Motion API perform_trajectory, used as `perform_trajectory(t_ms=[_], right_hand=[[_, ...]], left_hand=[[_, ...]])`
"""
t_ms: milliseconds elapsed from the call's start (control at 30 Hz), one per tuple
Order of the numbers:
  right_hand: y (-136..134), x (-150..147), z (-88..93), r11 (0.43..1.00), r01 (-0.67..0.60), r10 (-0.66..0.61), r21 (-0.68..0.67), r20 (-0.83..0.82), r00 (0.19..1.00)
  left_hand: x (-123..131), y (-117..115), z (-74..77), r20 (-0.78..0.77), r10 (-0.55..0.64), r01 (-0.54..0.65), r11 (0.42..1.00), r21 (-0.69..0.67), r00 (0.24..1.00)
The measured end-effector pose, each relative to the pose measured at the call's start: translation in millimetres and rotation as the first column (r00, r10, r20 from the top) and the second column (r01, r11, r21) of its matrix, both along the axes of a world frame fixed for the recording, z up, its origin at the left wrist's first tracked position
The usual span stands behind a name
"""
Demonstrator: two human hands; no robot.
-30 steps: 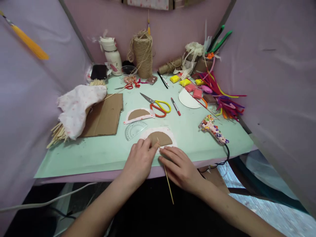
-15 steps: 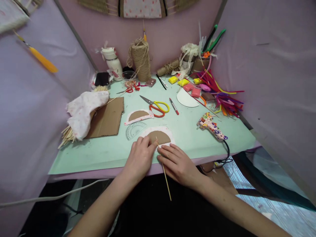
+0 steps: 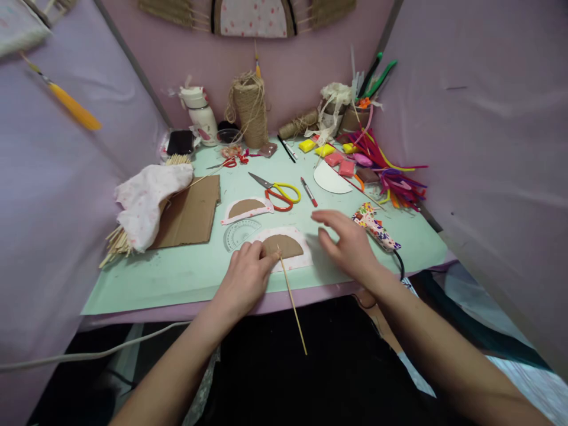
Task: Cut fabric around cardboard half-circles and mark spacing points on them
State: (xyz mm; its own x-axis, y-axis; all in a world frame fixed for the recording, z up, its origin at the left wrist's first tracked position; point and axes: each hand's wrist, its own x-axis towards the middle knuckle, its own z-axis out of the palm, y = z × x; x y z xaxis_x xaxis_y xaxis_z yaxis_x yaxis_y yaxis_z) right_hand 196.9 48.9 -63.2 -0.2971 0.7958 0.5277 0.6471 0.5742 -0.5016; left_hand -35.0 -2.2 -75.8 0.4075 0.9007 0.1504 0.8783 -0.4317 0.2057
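My left hand (image 3: 248,275) pinches a thin wooden skewer (image 3: 293,305) near its upper end. The skewer's tip lies over a brown cardboard half-circle (image 3: 288,245), which rests on white fabric (image 3: 305,255) with pink spots. From there the stick slants down past the table's front edge. My right hand (image 3: 348,245) is raised to the right of the fabric, fingers apart and holding nothing. Close to it lies a flower-patterned hot glue gun (image 3: 377,228). A second cardboard half-circle (image 3: 246,206) edged with spotted fabric and a clear protractor (image 3: 239,234) lie beyond my left hand.
Scissors (image 3: 277,192), a red-tipped marker (image 3: 309,192) and a white half-disc (image 3: 332,178) lie mid-table. At left are a cardboard sheet (image 3: 190,216), a skewer bundle (image 3: 116,245) and crumpled fabric (image 3: 148,198). Behind stand a bottle (image 3: 202,118) and twine spool (image 3: 251,112); pipe cleaners (image 3: 402,180) spread at right.
My right hand has let go of the skewer and moved right and up towards the hot glue gun. My left hand stays on the skewer. The view has shifted slightly.
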Motion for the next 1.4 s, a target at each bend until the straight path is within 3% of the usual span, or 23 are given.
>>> perform_trajectory(t_ms=[100,267,533,733,867,933,1000,1100,1200,1300,1400], right_hand=[[48,-2,12.6,0.980,0.156,-0.143,-0.123,0.111,0.983],[102,-25,17.7,0.901,0.397,-0.316,-0.177,0.362,0.877],[124,-49,4.6,0.795,0.516,-0.290,-0.319,0.547,0.785],[124,-49,4.5,0.795,0.516,-0.285,-0.320,0.554,0.782],[114,-40,11.3,0.894,0.389,-0.299,-0.220,0.355,0.886],[106,-33,11.6,0.953,0.237,-0.220,-0.190,0.109,0.969],[96,-28,8.4,0.978,0.018,-0.060,-0.207,-0.198,0.978],[79,-27,-1.6,0.930,-0.280,0.098,-0.239,-0.571,0.815],[62,-36,-12.3,0.890,-0.338,0.015,-0.307,-0.720,0.694],[49,-46,-19.7,0.836,-0.368,-0.026,-0.408,-0.698,0.715],[40,-53,-23.5,0.813,-0.402,0.058,-0.420,-0.629,0.775]], left_hand=[[0,3,-0.4,0.066,-0.024,0.023,1.000,0.015,0.998],[3,6,-4.6,0.189,-0.061,0.040,0.993,0.113,0.980],[4,5,-10.5,0.230,-0.102,0.053,0.976,0.210,0.968],[2,7,-12.7,0.226,-0.123,0.074,0.974,0.213,0.966],[1,8,-14.1,0.235,-0.140,0.091,0.974,0.208,0.962],[0,8,-14.7,0.243,-0.139,0.091,0.975,0.202,0.960],[0,8,-15.3,0.250,-0.138,0.090,0.977,0.194,0.958],[-1,7,-16.1,0.262,-0.133,0.082,0.977,0.197,0.956],[-1,7,-16.1,0.257,-0.124,0.074,0.978,0.197,0.958],[-1,7,-15.7,0.243,-0.126,0.081,0.979,0.186,0.962],[-1,8,-15.5,0.241,-0.127,0.084,0.980,0.183,0.962]])
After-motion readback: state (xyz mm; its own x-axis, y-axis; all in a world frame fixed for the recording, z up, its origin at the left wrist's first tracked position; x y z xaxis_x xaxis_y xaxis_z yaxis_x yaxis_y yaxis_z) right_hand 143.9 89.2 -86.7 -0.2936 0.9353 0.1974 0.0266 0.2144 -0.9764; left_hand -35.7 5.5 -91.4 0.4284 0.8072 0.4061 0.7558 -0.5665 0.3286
